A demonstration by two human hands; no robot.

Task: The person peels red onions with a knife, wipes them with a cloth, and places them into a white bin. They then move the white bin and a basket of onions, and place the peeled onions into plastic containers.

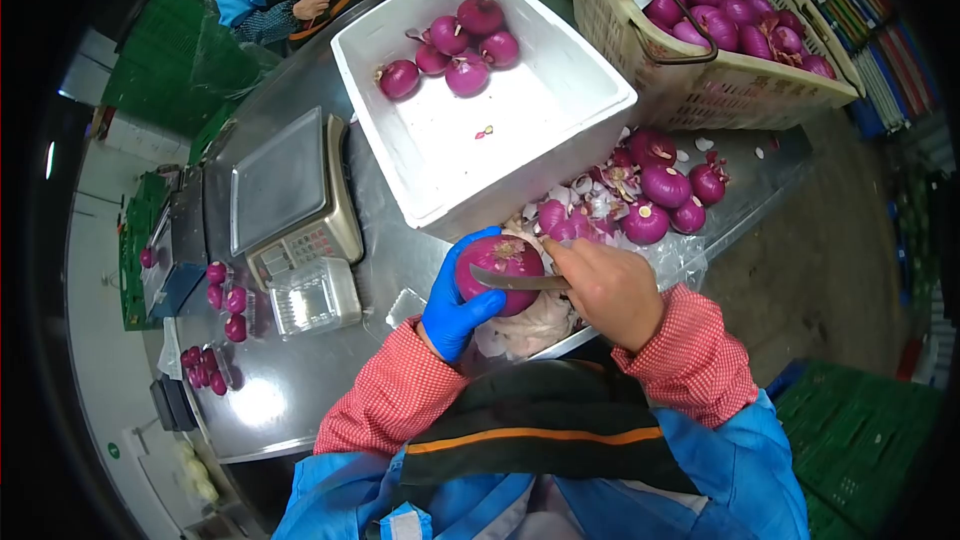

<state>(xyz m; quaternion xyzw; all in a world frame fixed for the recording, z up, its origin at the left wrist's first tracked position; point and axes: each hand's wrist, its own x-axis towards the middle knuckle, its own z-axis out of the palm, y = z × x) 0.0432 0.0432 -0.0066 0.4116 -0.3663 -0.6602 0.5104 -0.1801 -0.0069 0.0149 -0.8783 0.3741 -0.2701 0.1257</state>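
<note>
My left hand (pixel 456 302), in a blue glove, is wrapped around a large red onion (pixel 503 258) near the table's front edge. In my bare right hand (pixel 612 292) is a knife (pixel 520 281), its blade lying across the onion's face and pointing left. The knife's handle is hidden inside my fingers. Just beyond my hands, loose red onions (pixel 645 223) lie among peeled skins (pixel 598 202). Pale scraps (pixel 540 325) sit beneath the onion and my right wrist.
A white foam box (pixel 540 170) holding several onions stands ahead. Behind it on the right is a full crate of onions (pixel 725 90). A scale (pixel 310 210), clear plastic trays (pixel 315 297) and packed onions (pixel 205 368) occupy the left. Across the table, another person's hand (pixel 316 3) shows.
</note>
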